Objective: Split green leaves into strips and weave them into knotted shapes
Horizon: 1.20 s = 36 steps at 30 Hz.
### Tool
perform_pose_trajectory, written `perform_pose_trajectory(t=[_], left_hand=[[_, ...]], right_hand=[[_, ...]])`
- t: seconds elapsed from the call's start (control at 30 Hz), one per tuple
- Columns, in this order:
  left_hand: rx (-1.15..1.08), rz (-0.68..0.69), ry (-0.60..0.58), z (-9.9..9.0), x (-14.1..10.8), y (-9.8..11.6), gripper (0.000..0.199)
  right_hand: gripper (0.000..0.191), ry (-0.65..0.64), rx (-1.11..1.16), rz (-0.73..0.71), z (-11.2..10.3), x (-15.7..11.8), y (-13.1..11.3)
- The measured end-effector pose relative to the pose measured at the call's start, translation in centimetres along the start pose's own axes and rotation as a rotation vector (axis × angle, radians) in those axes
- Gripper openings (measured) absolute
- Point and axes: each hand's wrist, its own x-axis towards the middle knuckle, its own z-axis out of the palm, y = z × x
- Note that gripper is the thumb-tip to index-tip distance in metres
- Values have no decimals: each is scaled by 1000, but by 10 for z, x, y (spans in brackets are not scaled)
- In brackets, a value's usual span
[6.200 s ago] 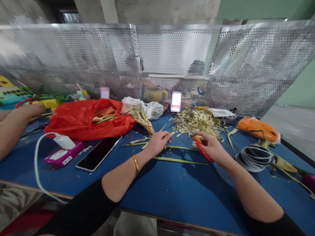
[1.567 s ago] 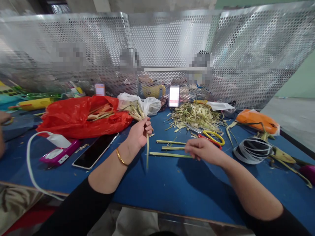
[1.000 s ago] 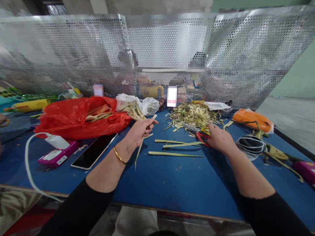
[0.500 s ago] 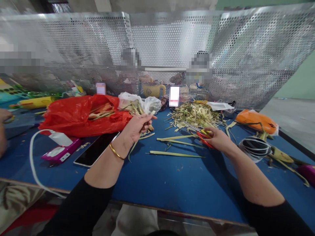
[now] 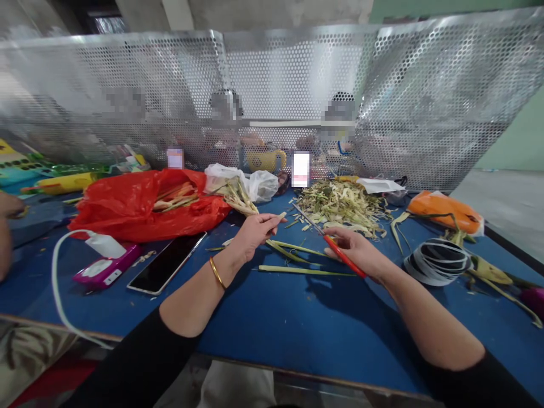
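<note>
Wearer's L hand (image 5: 255,233), left of & nearer than the clippings pile (image 5: 340,208): grip pinching a pale green strip (image 5: 281,216) btwn thumb & fingers, short end sticking out twd pile. Gold bangle (image 5: 217,273) on that wrist. R hand (image 5: 355,252) on near side of pile, grip wrapped on red-handled scissors (image 5: 345,258); some fingers hidden behind the handle. Blades angle up-left, tip by pile's left edge, just beside strip end but apart from it. Can't tell if blades are parted.

Loose strips (image 5: 306,271) on the blue counter (image 5: 276,323), near side of pile & a bit left; one lies alone nearest wearer, others cross just beyond it, partly under the L hand.

Left of pile: white plastic bag (image 5: 263,186) w/ stalk bundle (image 5: 240,198) next to it; further left, red plastic bag (image 5: 110,207), its mouth showing more stalks (image 5: 176,198). Nearer than red bag, also left of pile: dark-screen phone (image 5: 170,263), purple power strip (image 5: 104,273) w/ white plug (image 5: 105,246) & white cable (image 5: 57,283). Far left of pile, another person's hand (image 5: 9,205).

Right of pile: orange packet (image 5: 446,212), then nearer, a dark roll w/ white bands (image 5: 437,260). Behind pile: perforated metal panel (image 5: 293,68). Lit screen (blurred) (image 5: 301,169) just left of pile's back edge; yellow mug (image 5: 263,160) further left, seen thru panel.
</note>
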Motion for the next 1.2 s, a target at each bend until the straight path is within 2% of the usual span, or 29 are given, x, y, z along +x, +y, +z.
perform_pose_trajectory(t=[0.17,0.27,0.53,0.77,0.87,0.93,1.07,1.13,1.2], left_hand=[[-95,-18,1,4,-1,-1,25],[-142,-34,-26,7,-1,-3,22],[-94,-65,-70,13,-3,-3,17],[-101,-42,-106,10,-1,-8,20],[-109,-38,-108,8,-1,-9,25],[-121,-36,-97,6,-1,-8,27],[-226,-54,-59,0,0,-2,26],[-314,-107,-18,-4,-1,4,24],[-399,-171,19,-6,-1,9,21]], right_hand=[[50,-40,-77,-59,5,-6,-6],[51,-26,-143,-43,10,-6,-8],[50,-30,-80,-66,17,-7,-10],[44,-45,-100,-74,17,-7,-12],[45,2,-160,-84,16,-6,-9],[48,93,-294,-96,13,-5,-7],[39,287,-886,-36,-3,-4,-4],[35,289,-1107,32,-13,-2,0],[33,256,-1191,89,-21,0,6]])
